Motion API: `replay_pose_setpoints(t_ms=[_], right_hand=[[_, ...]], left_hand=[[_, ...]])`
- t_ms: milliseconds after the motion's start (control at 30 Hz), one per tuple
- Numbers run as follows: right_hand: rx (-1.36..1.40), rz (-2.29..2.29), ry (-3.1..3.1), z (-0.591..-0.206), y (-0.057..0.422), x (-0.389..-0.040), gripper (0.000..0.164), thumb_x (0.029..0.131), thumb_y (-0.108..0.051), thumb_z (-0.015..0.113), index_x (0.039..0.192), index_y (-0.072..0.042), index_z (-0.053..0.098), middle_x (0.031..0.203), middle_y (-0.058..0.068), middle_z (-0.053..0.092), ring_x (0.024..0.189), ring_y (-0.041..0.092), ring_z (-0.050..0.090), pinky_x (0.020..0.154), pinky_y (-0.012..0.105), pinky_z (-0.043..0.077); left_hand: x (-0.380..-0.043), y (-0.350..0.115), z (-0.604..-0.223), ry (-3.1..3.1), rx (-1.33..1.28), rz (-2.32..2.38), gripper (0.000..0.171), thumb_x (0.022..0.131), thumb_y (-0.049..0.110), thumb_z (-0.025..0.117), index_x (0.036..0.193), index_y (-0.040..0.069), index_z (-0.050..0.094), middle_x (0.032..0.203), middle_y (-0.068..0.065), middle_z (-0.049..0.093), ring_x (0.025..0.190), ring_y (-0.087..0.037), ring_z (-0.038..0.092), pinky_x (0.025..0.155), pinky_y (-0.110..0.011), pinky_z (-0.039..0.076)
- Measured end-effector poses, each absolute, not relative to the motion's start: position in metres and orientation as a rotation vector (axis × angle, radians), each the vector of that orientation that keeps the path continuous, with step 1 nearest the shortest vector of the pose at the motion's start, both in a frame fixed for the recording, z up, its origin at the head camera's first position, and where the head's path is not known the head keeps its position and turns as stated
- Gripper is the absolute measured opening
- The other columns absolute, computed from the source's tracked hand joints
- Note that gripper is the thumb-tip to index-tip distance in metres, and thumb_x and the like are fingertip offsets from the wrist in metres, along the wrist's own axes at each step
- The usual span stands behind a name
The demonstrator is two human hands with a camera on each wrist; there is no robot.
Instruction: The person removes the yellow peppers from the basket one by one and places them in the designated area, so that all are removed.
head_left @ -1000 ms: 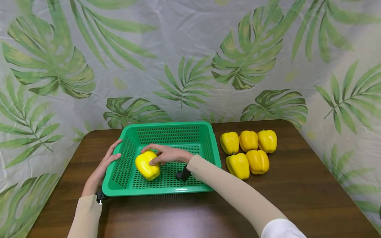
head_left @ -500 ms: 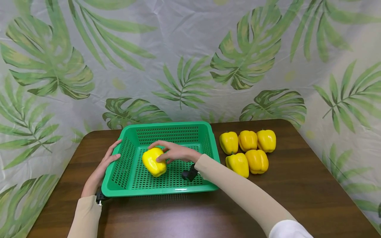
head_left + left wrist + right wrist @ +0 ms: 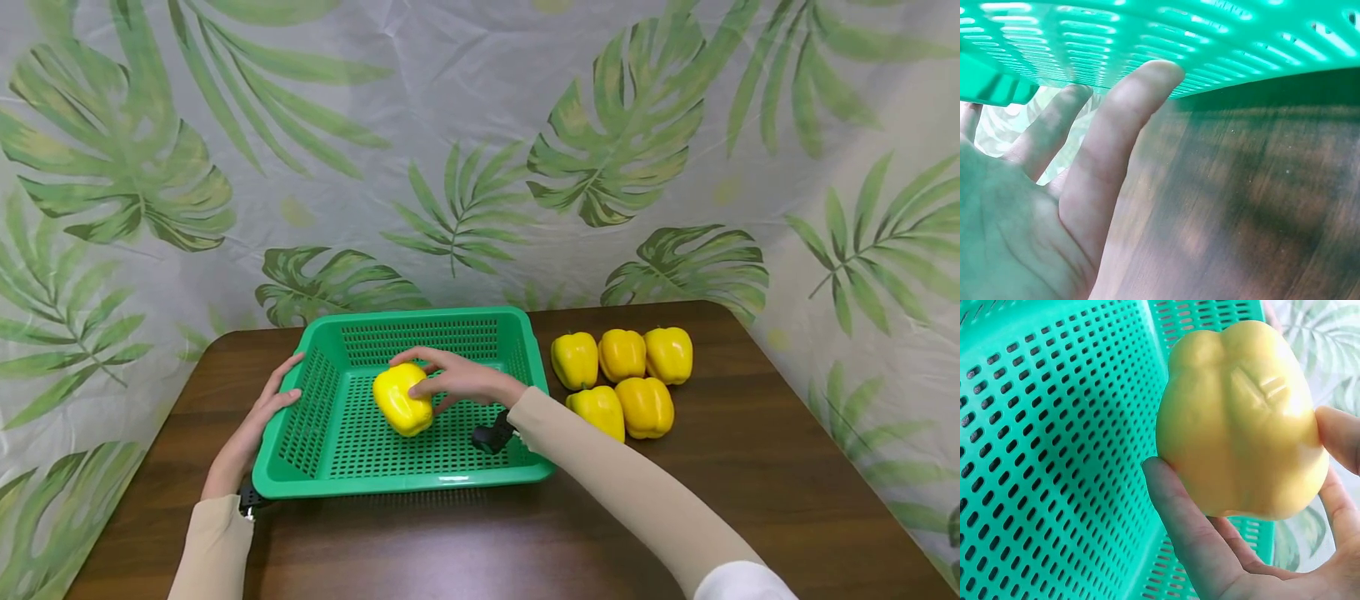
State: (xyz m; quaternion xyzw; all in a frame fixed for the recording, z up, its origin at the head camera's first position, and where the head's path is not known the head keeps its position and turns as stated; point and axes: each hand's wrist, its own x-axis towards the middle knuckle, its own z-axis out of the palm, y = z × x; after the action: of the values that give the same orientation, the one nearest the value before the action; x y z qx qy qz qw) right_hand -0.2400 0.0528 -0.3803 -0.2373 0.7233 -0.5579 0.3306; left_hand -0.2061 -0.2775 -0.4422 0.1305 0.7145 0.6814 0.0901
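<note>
My right hand [image 3: 468,379] holds a yellow bell pepper [image 3: 401,402] over the floor of the green plastic basket [image 3: 405,483]. In the right wrist view, the thumb and fingers [image 3: 1191,531] grip the bell pepper [image 3: 1241,425] from both sides, close to the perforated basket [image 3: 1054,444]. My left hand [image 3: 251,425] is at the basket's left side. The left wrist view shows its thumb and fingers [image 3: 1110,144] stretched out straight, tips against the outer wall of the basket [image 3: 1147,37].
On the dark wooden table [image 3: 735,467], several more yellow bell peppers [image 3: 622,356] lie grouped just right of the basket. My right forearm [image 3: 615,487] crosses the basket's front right corner. A leaf-patterned cloth [image 3: 480,167] hangs behind the table.
My right hand has moved rightward and slightly back within the basket, carrying the yellow bell pepper along. The left hand stays at the basket's left side.
</note>
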Motion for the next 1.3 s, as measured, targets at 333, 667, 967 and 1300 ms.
replay_pose_setpoints(t_ms=[333, 667, 967, 1300], right_hand=[[-0.613, -1.468, 1.9, -0.373, 0.066, -0.237, 0.049, 0.092, -0.014, 0.062, 0.138, -0.023, 0.049, 0.137, 0.01, 0.036, 0.118, 0.028, 0.041, 0.079, 0.045, 0.052], [-0.608, -1.505, 1.892, -0.365, 0.078, -0.237, 0.051, 0.092, -0.011, 0.061, 0.14, -0.021, 0.047, 0.139, 0.009, 0.035, 0.121, 0.028, 0.04, 0.079, 0.044, 0.053], [-0.586, -1.522, 1.914, -0.359, 0.094, -0.236, 0.052, 0.093, -0.013, 0.061, 0.141, -0.02, 0.046, 0.138, 0.014, 0.035, 0.119, 0.03, 0.042, 0.079, 0.043, 0.053], [-0.57, -1.557, 1.932, -0.356, 0.116, -0.236, 0.053, 0.093, -0.014, 0.062, 0.142, -0.02, 0.045, 0.141, 0.012, 0.032, 0.122, 0.031, 0.037, 0.082, 0.045, 0.051]], left_hand=[[-0.201, -0.28, -0.441, 2.148, 0.332, 1.953, 0.055, 0.104, 0.024, 0.034, 0.153, 0.033, 0.011, 0.151, -0.023, 0.005, 0.107, -0.011, 0.052, 0.079, -0.036, 0.05], [-0.201, -0.28, -0.439, 2.155, 0.312, 1.935, 0.054, 0.104, 0.026, 0.032, 0.153, 0.034, 0.011, 0.149, -0.02, 0.007, 0.106, -0.015, 0.052, 0.079, -0.039, 0.05], [-0.202, -0.279, -0.44, 2.167, 0.312, 1.932, 0.055, 0.103, 0.027, 0.033, 0.153, 0.034, 0.011, 0.15, -0.022, 0.007, 0.105, -0.013, 0.053, 0.078, -0.037, 0.051], [-0.201, -0.278, -0.44, 2.183, 0.333, 1.918, 0.055, 0.104, 0.025, 0.032, 0.153, 0.033, 0.01, 0.149, -0.023, 0.007, 0.106, -0.016, 0.051, 0.078, -0.037, 0.051]])
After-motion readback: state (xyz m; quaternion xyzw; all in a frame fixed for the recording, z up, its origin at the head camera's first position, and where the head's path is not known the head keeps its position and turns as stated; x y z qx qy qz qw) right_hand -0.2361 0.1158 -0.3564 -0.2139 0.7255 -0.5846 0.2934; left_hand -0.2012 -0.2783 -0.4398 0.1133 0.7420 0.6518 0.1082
